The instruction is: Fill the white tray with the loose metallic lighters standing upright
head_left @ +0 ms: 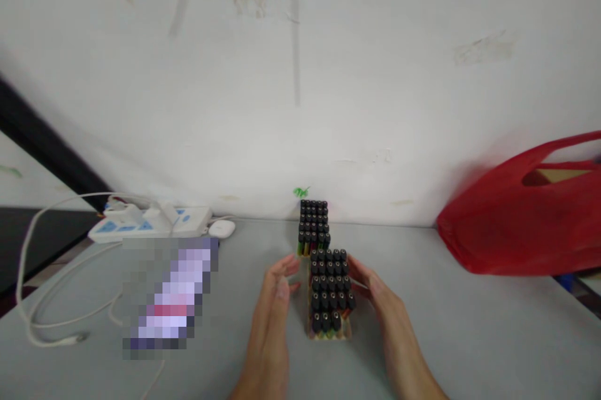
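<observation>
A clear plastic tray [347, 330] stands in front of me, filled with rows of upright, black-capped, marker-like sticks [332, 284]. Its front row has a gap at the right, and a few sticks there lean. My left hand [277, 293] is left of the tray with fingers stretched and apart, not visibly touching it. On the other side, my right hand [375, 287] has its fingers extended along the tray's edge; whether they touch it I cannot tell. Just behind stands a second block of black-capped sticks [314, 225] with coloured bodies.
At left are a white power strip [197, 222] with plugs, a small white device [221, 228], a looping white cable [28, 275] and a pixelated phone-like object [178, 293]. A red bag [521, 225] sits at right. A white wall [375, 74] rises behind the grey table [479, 337].
</observation>
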